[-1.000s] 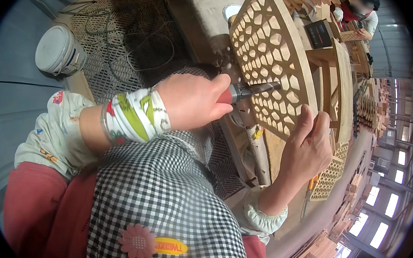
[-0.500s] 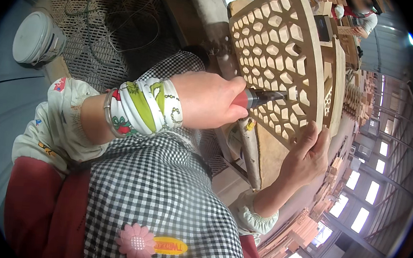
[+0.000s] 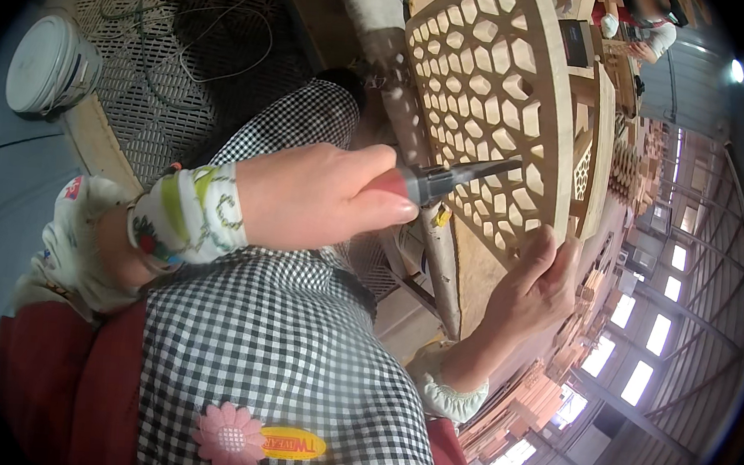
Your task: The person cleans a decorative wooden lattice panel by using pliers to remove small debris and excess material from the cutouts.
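Observation:
My left hand (image 3: 327,196) grips a tool with a red-and-black handle (image 3: 402,182) and a narrow dark blade (image 3: 486,169). The blade points right and overlaps the lower part of a pale wooden lattice panel (image 3: 556,116); whether it touches the wood, I cannot tell. Angular holes pierce the panel, which stands tilted. At the panel's lower right corner, my right hand (image 3: 536,285) pinches the thick border between thumb and fingers. Some of its fingertips are hidden.
Under the panel lies a worn wooden board (image 3: 473,280). Another lattice piece (image 3: 583,170) stands behind it. A white lidded bucket (image 3: 48,67) is at left, beside slatted flooring with loose cords (image 3: 146,49). Stacked timber (image 3: 520,402) lines the right; another person (image 3: 654,36) works far right.
My left hand has drawn back to the left with the tool, showing more of its blade. My right hand keeps its hold on the panel's corner. The whole view has shifted slightly.

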`<state>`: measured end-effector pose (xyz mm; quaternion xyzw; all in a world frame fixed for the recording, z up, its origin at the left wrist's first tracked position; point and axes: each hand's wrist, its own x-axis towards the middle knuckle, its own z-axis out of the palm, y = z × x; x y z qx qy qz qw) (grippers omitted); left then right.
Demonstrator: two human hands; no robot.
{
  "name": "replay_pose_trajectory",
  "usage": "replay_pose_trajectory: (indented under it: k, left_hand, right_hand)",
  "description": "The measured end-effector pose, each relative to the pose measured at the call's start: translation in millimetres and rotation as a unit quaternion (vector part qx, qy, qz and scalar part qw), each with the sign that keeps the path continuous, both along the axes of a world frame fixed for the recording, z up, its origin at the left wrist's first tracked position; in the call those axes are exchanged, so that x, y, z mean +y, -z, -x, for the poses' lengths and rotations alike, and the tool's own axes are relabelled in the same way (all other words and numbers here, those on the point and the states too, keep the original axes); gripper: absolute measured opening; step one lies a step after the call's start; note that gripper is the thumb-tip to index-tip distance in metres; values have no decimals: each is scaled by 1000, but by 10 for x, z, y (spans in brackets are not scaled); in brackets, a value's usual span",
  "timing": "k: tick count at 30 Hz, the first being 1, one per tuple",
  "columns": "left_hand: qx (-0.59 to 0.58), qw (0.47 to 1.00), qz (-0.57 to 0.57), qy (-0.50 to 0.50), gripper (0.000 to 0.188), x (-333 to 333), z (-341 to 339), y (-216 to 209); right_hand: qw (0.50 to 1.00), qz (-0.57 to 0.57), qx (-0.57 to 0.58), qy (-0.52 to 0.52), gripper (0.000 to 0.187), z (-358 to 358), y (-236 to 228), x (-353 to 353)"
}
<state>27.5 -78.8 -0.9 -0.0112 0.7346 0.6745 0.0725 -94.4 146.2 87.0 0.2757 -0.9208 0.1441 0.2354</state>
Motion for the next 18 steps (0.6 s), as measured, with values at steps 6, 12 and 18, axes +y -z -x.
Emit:
replay_pose_trajectory:
  k: [6, 12, 18]
  left_hand:
    - [-170, 962, -189, 96, 37, -33, 179, -157]
    - [-197, 903, -346, 161, 39, -31, 245, 40]
    - [-189, 852, -450, 189, 44, 54, 185, 218]
  right_hand:
    - [1000, 16, 4, -6, 33, -31, 2, -46]
    - [1000, 17, 3, -1, 34, -24, 8, -47]
    - [1000, 7, 1, 8, 38, 17, -1, -29]
